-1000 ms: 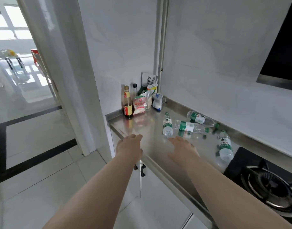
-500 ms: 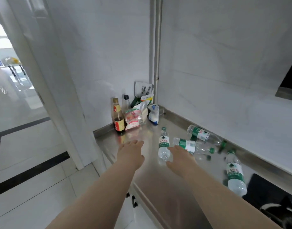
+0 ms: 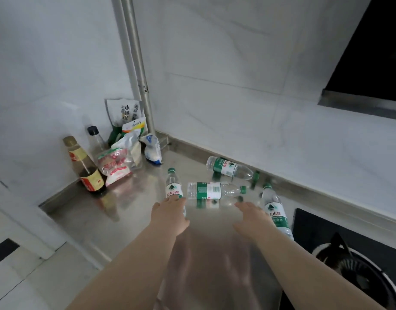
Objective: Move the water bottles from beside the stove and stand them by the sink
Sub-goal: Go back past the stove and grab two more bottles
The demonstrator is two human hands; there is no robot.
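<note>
Several clear water bottles with green caps and labels lie on their sides on the steel counter (image 3: 116,220). One bottle (image 3: 172,186) points away from me, and my left hand (image 3: 170,214) covers its lower end with fingers spread. A second bottle (image 3: 212,190) lies crosswise just beyond both hands. A third (image 3: 229,167) rests against the back wall. The fourth (image 3: 276,211) lies beside the stove, and my right hand (image 3: 251,218) is open right next to it, holding nothing.
Sauce bottles (image 3: 87,171) and food packets (image 3: 116,164) crowd the back left corner by a vertical pipe (image 3: 136,74). A black gas stove (image 3: 349,260) sits at the right. The counter ends at the left, with floor tiles below.
Both hands have reached forward over the counter; my left hand has come onto the nearest bottle and my right has shifted beside the bottle by the stove. The view has moved closer.
</note>
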